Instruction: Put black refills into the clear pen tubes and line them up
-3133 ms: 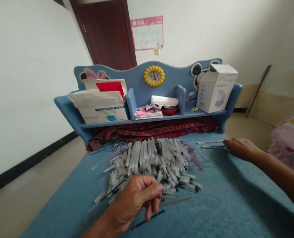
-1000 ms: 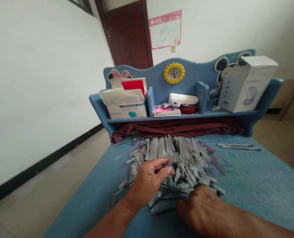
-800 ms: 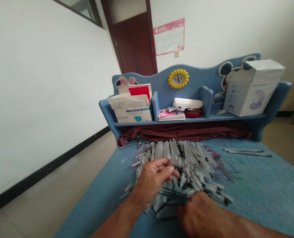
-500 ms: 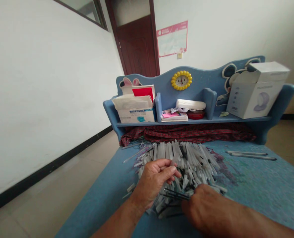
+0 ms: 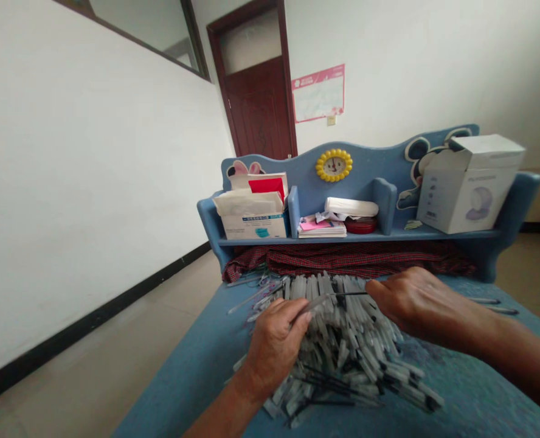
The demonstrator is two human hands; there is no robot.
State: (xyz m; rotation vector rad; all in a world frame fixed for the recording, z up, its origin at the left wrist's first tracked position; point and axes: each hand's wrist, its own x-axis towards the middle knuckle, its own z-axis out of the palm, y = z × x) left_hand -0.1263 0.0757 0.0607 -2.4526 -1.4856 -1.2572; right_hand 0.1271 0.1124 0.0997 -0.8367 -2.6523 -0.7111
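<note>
A heap of clear pen barrels (image 5: 343, 340) and thin black refills (image 5: 329, 389) lies on a blue table (image 5: 470, 395). My left hand (image 5: 276, 347) is over the heap's left side, its fingers pinched on one clear barrel (image 5: 318, 302) that points right. My right hand (image 5: 411, 298) hovers over the heap's far right part and pinches a thin black refill (image 5: 349, 294). The refill's tip meets the open end of the barrel.
A blue shelf unit (image 5: 365, 182) stands at the table's far edge with a yellow clock (image 5: 334, 165), a white box (image 5: 468, 182), papers and a mask box (image 5: 254, 213). Red checked cloth (image 5: 343, 255) lies under it. Two finished pens (image 5: 493, 304) lie at the right.
My right hand rose from the heap's near edge with a black refill and brought it to the barrel in my left hand. The view tilted upward.
</note>
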